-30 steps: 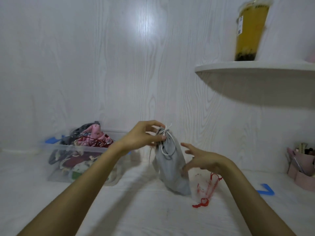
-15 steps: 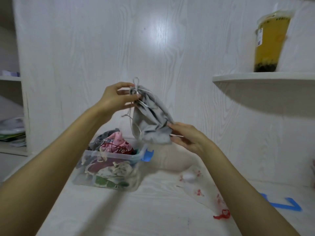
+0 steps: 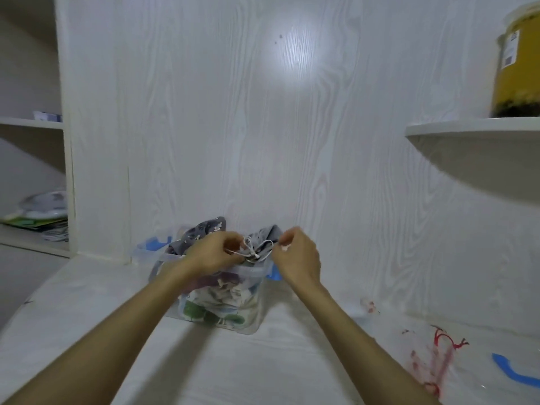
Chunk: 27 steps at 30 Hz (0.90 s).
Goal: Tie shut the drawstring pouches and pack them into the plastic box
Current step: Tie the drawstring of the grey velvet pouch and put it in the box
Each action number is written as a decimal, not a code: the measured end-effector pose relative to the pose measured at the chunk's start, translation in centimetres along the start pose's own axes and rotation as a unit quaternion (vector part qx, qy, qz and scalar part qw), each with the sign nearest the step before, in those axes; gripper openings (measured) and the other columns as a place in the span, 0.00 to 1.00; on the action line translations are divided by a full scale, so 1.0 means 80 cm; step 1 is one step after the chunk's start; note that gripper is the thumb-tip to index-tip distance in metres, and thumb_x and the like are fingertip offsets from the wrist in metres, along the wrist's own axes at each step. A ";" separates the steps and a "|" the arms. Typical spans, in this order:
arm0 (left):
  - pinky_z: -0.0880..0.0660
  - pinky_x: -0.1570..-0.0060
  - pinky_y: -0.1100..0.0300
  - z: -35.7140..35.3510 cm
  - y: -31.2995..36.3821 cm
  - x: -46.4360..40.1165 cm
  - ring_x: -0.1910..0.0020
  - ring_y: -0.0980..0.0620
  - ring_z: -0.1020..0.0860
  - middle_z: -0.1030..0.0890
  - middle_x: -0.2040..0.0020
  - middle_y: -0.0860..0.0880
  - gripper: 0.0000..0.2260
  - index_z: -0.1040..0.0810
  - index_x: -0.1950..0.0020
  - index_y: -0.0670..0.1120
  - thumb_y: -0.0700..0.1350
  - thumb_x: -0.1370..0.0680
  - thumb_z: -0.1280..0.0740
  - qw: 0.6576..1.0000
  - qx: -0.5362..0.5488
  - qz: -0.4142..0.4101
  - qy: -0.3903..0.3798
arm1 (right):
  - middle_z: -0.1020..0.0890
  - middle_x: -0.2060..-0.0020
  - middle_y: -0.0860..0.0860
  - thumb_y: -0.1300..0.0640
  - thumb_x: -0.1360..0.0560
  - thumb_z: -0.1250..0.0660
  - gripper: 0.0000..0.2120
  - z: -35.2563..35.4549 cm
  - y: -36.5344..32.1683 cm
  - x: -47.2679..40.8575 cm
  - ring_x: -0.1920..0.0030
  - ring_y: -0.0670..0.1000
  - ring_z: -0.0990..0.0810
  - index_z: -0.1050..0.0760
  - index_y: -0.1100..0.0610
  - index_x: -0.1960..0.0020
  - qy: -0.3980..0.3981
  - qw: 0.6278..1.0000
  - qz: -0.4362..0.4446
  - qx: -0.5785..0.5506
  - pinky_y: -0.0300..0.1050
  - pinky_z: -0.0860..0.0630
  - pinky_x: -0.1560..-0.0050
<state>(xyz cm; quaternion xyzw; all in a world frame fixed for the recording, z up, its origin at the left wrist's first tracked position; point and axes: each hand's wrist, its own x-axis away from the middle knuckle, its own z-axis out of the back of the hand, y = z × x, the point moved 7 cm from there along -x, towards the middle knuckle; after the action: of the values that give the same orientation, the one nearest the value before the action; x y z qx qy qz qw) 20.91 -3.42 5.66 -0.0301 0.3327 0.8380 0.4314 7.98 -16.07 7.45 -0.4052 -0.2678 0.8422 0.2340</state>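
The clear plastic box (image 3: pixel 247 325) with blue latches stands at the back of the white table, heaped with patterned pouches. On top of the heap lies the grey pouch (image 3: pixel 264 235), its white cord (image 3: pixel 252 249) tied in a bow. My left hand (image 3: pixel 211 255) grips the pouch's gathered neck just above the box's near rim. My right hand (image 3: pixel 296 255) has curled fingers at the pouch's right edge and seems to pinch the fabric. A sheer pouch with a red drawstring (image 3: pixel 438 353) lies flat on the table to the right.
A blue-edged clear lid (image 3: pixel 512 374) lies at the far right of the table. A curved shelf (image 3: pixel 467 128) at upper right carries a yellow drink cup (image 3: pixel 518 62). Open shelves on the left hold papers (image 3: pixel 38 219). The white wall is right behind the box.
Both hands carried the grey pouch from mid-air down onto the heap in the box. The right hand shifted from the pouch's bottom to its right edge.
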 end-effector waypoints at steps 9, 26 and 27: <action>0.29 0.62 0.54 0.014 0.025 -0.004 0.63 0.48 0.24 0.22 0.64 0.49 0.14 0.24 0.63 0.48 0.53 0.22 0.40 0.986 -0.158 -0.043 -0.007 | 0.31 0.29 0.53 0.58 0.20 0.53 0.21 -0.077 -0.002 -0.003 0.31 0.54 0.34 0.34 0.53 0.29 -0.267 0.951 0.111 0.109 0.57 0.50 0.26; 0.28 0.54 0.56 0.040 0.056 0.012 0.49 0.45 0.21 0.17 0.47 0.47 0.11 0.18 0.44 0.50 0.45 0.26 0.33 0.960 -0.231 0.083 0.137 | 0.38 0.27 0.50 0.50 0.18 0.49 0.21 -0.028 0.016 0.010 0.26 0.53 0.44 0.40 0.50 0.26 -0.248 0.957 0.109 0.106 0.57 0.49 0.26; 0.28 0.49 0.55 0.042 0.062 0.017 0.45 0.45 0.21 0.18 0.44 0.47 0.14 0.20 0.41 0.50 0.43 0.25 0.34 0.955 -0.240 0.078 0.156 | 0.37 0.27 0.50 0.50 0.19 0.47 0.21 -0.013 0.026 0.013 0.26 0.53 0.43 0.40 0.50 0.26 -0.245 0.959 0.100 0.102 0.54 0.48 0.26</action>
<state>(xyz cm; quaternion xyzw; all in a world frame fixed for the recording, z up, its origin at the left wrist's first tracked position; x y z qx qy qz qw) 17.16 -2.52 10.48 -0.2370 0.1865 0.9092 0.2872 7.85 -16.70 4.98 -0.1857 -0.1880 0.9575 0.1159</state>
